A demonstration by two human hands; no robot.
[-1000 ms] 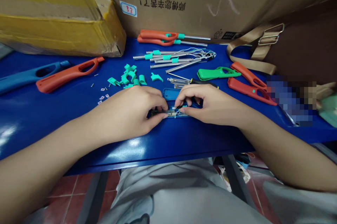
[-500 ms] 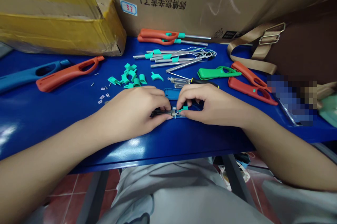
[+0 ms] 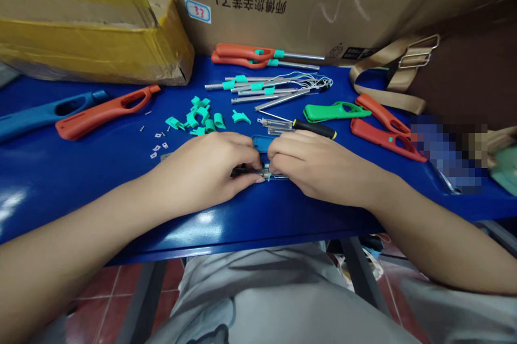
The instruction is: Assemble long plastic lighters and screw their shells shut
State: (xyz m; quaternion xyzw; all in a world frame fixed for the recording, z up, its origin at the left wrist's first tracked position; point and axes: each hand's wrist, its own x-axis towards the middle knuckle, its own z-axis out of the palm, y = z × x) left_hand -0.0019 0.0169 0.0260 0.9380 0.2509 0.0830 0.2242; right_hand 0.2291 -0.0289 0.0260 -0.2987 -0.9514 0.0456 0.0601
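Note:
A half-built lighter [image 3: 278, 176] lies low over the blue table between my hands, its blue half shell and a white wire showing. My left hand [image 3: 214, 166] pinches the lighter's left end, around a dark tank part. Bent over the right end are the fingers of my right hand [image 3: 323, 163], closed on the lighter; they hide most of the inner parts. Just behind it lies another blue shell half [image 3: 262, 144]. Beyond my right hand rest a screwdriver [image 3: 317, 128] and clear fuel tanks [image 3: 277, 124]. Loose green triggers and caps [image 3: 202, 115] lie beyond my left hand.
Metal lighter tubes with wires [image 3: 266, 88] lie behind, below finished orange lighters [image 3: 246, 56]. Shell halves sit left, an orange one [image 3: 105, 112] and a blue one [image 3: 52, 115], and right, a green one [image 3: 331, 111] and a red one [image 3: 388, 137]. Cardboard boxes [image 3: 250, 26] stand at the back.
My right hand has turned over the lighter, its fingers now curled down and covering the green piece that showed before. My left hand keeps its hold in place.

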